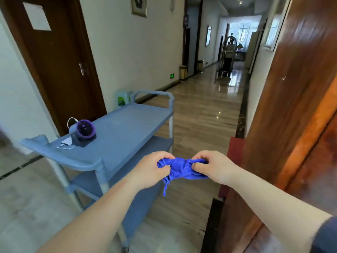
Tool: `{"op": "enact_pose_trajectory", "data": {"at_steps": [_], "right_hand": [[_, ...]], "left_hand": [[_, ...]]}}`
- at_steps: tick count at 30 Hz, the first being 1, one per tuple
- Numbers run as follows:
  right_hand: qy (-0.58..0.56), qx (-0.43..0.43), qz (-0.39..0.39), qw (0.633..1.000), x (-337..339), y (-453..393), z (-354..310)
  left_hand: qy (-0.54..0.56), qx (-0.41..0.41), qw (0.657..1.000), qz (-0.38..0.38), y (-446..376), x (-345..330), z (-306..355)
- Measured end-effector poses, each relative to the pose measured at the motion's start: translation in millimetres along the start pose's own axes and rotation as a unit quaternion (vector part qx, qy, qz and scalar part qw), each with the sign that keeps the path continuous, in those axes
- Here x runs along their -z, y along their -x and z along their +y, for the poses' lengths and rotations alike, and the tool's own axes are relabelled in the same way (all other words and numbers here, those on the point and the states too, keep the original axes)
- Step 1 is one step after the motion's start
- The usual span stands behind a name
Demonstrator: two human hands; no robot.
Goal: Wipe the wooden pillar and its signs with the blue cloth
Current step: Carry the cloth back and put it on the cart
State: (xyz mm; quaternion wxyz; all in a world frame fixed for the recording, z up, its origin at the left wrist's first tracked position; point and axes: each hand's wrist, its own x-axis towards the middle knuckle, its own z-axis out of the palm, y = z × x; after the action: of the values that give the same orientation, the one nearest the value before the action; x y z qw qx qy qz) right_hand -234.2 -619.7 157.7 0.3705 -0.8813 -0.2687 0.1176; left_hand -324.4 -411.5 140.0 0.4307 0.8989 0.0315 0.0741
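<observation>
A bunched blue cloth (179,168) with frayed threads hanging down is stretched between both hands in front of me. My left hand (152,168) pinches its left end and my right hand (212,166) grips its right end. The glossy reddish-brown wooden pillar (299,99) rises along the right side of the view, just right of my right hand. No signs on it are visible from here.
A blue plastic service cart (125,128) stands to my left with a small purple-lensed device (84,131) on its top shelf. A dark door (60,57) is on the left wall. The corridor runs ahead, with a luggage trolley (228,55) far down it.
</observation>
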Motion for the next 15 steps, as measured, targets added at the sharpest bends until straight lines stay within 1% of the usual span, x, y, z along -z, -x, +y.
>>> {"op": "enact_pose_trajectory", "data": {"at_steps": [6,9,15], "right_hand": [[-0.018,0.046,0.011,0.999,-8,-50,-43],[-0.008,0.059,-0.01,0.998,-23,-80,-60],[0.016,0.102,-0.024,0.994,-51,-153,-100]], "left_hand": [[0.01,-0.002,0.998,0.064,-12,48,-12],[0.013,0.014,0.996,0.081,-17,70,-30],[-0.036,0.042,0.99,0.127,-42,121,-66]]}}
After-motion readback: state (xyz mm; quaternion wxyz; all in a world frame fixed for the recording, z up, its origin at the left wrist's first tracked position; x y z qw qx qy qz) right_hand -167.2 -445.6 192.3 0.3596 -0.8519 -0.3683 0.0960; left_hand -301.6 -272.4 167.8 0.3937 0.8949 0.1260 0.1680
